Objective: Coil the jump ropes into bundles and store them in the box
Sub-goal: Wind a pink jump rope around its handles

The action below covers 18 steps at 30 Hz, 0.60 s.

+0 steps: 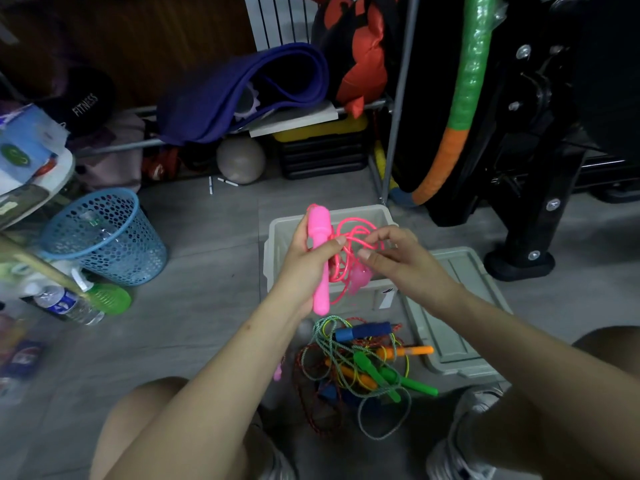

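Gripping a pink handle [318, 258] upright, the left hand [304, 258] is curling its fingers round it and holding the pink jump rope [349, 251] above the open grey box [277, 237]. The right hand [394, 254] is pinching a loop of that cord between thumb and fingertips. A tangle of other jump ropes [367, 365] is lying on the floor before the box, beside the grey lid [450, 306].
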Tool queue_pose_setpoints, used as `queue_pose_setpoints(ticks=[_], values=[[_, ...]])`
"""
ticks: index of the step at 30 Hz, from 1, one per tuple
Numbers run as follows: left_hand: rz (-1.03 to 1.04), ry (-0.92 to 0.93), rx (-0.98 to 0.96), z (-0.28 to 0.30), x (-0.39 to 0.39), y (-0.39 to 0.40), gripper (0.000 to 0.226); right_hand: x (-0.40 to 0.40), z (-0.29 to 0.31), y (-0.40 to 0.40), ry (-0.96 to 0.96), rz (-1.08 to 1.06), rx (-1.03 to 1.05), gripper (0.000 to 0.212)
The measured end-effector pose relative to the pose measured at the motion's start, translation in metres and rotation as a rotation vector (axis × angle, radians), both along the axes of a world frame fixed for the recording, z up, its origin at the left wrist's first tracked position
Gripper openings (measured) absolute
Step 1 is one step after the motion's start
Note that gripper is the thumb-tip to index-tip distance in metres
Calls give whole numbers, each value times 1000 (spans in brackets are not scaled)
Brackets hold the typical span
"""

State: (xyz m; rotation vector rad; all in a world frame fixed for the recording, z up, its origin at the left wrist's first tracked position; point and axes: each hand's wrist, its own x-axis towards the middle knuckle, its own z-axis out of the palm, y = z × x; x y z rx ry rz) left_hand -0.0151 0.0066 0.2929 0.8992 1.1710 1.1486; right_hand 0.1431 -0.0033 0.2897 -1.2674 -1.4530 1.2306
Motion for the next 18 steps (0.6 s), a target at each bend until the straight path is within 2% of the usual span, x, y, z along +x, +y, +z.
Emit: queue_pose_setpoints(ticks=[4, 9, 13, 15, 17, 18], values=[[38, -69, -37, -4, -5, 6, 62, 2, -8, 0, 79, -40, -56, 24], [71, -196, -81, 0, -10, 7, 35, 0, -14, -1, -21, 40, -75, 18], [75, -294, -103, 3, -11, 8, 23, -3, -19, -3, -117, 147, -123, 27], [65, -249, -104, 1, -14, 9, 22, -3, -17, -4, -159, 181, -114, 19], [32, -93, -116, 0, -17, 10, 21, -1, -12, -3, -150, 181, -109, 11], [6, 10, -130, -1, -18, 11, 24, 0, -7, -3, -135, 163, -125, 14]])
